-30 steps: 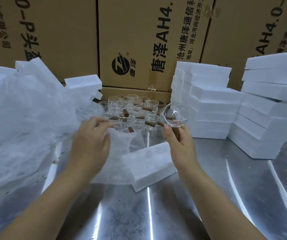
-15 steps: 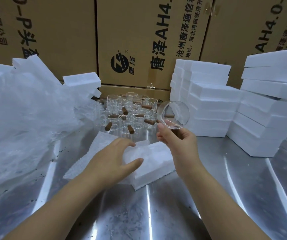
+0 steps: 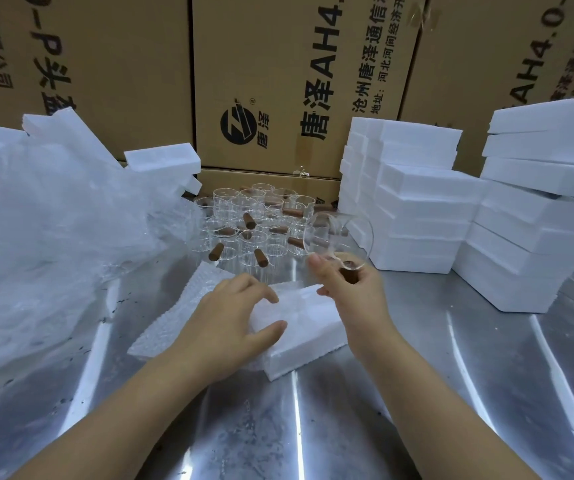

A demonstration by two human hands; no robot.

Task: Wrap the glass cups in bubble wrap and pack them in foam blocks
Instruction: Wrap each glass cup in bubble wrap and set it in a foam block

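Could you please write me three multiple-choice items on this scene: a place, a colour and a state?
1. Where does the single foam block lie?
A. On the steel table, by the left hand.
B. On the tallest stack.
C. Inside a cardboard box.
2. What colour are the handles of the standing glass cups?
A. Blue.
B. Brown.
C. Green.
3. How is the glass cup in the right hand?
A. Upright on the table.
B. Wrapped in bubble wrap.
C. Bare, tilted, held off the table.
Answers: 1 A, it sits on the metal by the hand; 2 B, brown stubs show among the glasses; 3 C, clear glass leans above the hand.
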